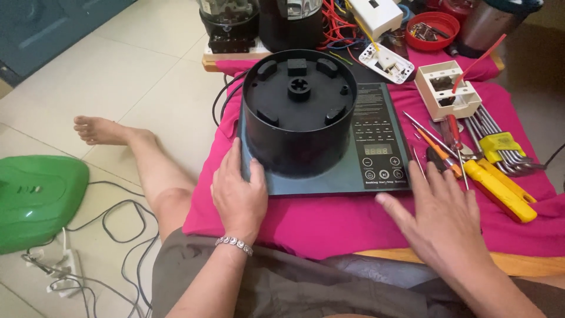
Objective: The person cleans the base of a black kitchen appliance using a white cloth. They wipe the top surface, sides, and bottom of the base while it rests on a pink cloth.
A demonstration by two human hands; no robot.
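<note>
A black round appliance base (pixel 299 112) stands upside down on a flat dark cooktop with a touch panel (pixel 381 154). My left hand (pixel 239 191) rests against the lower left side of the black base and the cooktop's edge, fingers spread on it. My right hand (pixel 440 218) hovers open over the pink cloth (pixel 329 221), just right of the cooktop's front corner, fingertips close to an orange-handled screwdriver (pixel 441 154). Nothing is held in that hand.
Yellow-handled pliers (pixel 500 189), a set of hex keys (pixel 500 144), a white plastic box (pixel 446 89), a red bowl (pixel 432 28) and other blender parts lie at the right and back. A green appliance (pixel 36 197) and cables sit on the tiled floor at left.
</note>
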